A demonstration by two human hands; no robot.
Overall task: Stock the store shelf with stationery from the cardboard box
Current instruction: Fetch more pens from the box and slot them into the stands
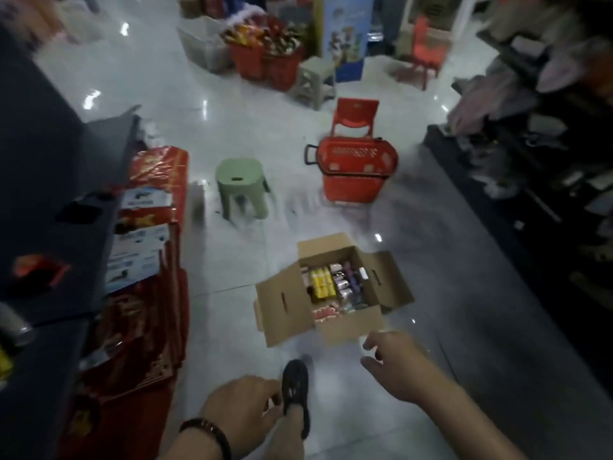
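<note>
An open cardboard box stands on the white tiled floor ahead of me, its flaps spread outward. Inside lie packs of stationery, yellow, purple and red among them. My right hand hovers just in front of the box's near flap with loosely curled fingers and holds nothing. My left hand hangs low at the bottom centre, fingers loosely curled and empty, a dark bracelet on its wrist. A dark store shelf with blurred goods runs along the right side.
My foot in a black shoe steps between my hands. A green stool and a red wheeled basket stand beyond the box, a red chair behind them. Red packages pile along a dark counter on the left.
</note>
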